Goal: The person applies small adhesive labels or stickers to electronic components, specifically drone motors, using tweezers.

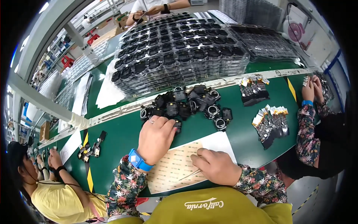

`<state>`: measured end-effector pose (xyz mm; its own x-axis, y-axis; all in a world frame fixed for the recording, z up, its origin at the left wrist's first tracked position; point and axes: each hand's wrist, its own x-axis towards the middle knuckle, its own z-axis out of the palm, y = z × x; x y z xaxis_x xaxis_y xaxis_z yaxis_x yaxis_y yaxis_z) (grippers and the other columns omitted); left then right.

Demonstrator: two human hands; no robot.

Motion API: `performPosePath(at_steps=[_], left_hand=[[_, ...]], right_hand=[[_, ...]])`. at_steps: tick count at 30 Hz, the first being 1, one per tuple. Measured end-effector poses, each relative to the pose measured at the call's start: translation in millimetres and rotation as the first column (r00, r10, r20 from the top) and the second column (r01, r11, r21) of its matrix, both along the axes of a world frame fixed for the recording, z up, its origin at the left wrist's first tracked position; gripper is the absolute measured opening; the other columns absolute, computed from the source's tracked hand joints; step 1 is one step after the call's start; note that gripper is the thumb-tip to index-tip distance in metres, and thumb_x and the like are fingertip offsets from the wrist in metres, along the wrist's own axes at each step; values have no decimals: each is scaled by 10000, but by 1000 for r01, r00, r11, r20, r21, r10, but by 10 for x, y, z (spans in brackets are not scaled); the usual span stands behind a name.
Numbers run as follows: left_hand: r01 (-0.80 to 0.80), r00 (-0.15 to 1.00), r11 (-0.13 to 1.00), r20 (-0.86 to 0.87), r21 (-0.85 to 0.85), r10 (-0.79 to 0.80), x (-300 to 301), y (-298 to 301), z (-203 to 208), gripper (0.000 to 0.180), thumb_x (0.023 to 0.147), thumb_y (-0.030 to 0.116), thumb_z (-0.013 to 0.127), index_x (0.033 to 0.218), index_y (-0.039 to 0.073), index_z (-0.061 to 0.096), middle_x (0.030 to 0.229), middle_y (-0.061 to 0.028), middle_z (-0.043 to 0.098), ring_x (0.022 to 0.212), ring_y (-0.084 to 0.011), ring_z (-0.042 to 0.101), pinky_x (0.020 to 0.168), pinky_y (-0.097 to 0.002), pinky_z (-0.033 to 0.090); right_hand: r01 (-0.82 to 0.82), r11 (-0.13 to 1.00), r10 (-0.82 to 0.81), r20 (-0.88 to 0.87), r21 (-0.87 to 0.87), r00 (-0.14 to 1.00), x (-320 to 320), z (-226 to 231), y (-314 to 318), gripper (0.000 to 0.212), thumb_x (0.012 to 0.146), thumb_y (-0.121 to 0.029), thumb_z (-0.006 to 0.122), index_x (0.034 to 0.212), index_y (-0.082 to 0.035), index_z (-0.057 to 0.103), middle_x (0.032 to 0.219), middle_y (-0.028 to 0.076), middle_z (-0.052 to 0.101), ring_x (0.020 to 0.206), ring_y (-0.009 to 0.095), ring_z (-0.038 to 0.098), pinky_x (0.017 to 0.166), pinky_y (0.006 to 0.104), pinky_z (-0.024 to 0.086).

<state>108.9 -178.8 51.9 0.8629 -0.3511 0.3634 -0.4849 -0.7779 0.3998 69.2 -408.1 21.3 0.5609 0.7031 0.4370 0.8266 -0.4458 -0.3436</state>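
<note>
My left hand [156, 135], with a blue wristband, reaches to the near edge of a pile of small black plastic parts [183, 109]. Its thumb and fingers are closed at one black part [178, 126], which is partly hidden behind them. Several parts in the pile carry round silver-grey rings. Lower right, my right hand [218, 165] is curled around thin metal tweezers [191, 174], whose tips point left. Beneath the tweezers lies a tan printed adhesive sheet [169, 166] on a white sheet [220, 143]. The grip end of the tweezers is hidden in the palm.
Stacked clear trays of black parts [179, 71] stand beyond the pile. Two fanned bundles of flex cables [270, 127] lie right on the green table [119, 128]. More black parts [91, 149] lie left. Co-workers sit at both sides; another person is across.
</note>
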Motion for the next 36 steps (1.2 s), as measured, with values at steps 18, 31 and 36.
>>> performPosePath(at_steps=[18,31,36], left_hand=[[-293,847,636,-503,-714,-173,-126,-76,-190,272,787,-73,544,1037,31,571,922,-40,608,620,-79,530,534,-216,443],[-533,482,432,-680,-728,-552,-366,-225,-357,243,832,-80,467,1056,3,511,901,-41,599,639,-66,568,481,-177,431],[-568,382,380,-643,-730,-664,-378,-273,-365,241,838,-78,469,1063,-1,509,882,-61,604,699,-116,622,529,-198,466]], right_hand=[[791,523,-802,130,-318,583,201,106,-1157,164,656,-49,657,785,-27,557,746,131,557,641,337,580,553,408,468],[807,523,11,-948,276,318,359,88,-827,21,820,-8,515,832,-22,504,763,146,641,492,47,465,414,186,310],[827,451,258,-936,336,240,372,63,-618,41,842,6,480,856,-28,500,785,144,646,479,27,433,411,164,285]])
